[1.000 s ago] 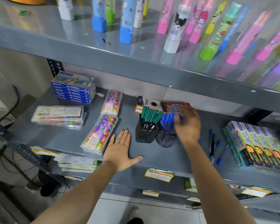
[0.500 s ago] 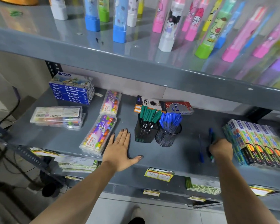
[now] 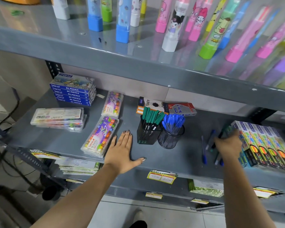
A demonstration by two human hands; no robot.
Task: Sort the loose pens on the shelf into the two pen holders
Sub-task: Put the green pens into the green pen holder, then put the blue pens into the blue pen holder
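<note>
Closing round a green-capped pen (image 3: 224, 131), the right hand (image 3: 227, 143) works the loose pile by the boxes (image 3: 263, 142); left hand (image 3: 122, 148) lies flat & empty on the shelf (image 3: 179, 160). Square holder (image 3: 146, 134) has green pens, round holder (image 3: 170, 137) blue; approx. 3-4 loose pens (image 3: 203, 148) left, so nearly done imo.

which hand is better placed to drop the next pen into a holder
Right. The right hand is among the loose pens and seems closed on a dark green-capped pen. The left hand lies flat on the grey shelf, empty.
</note>
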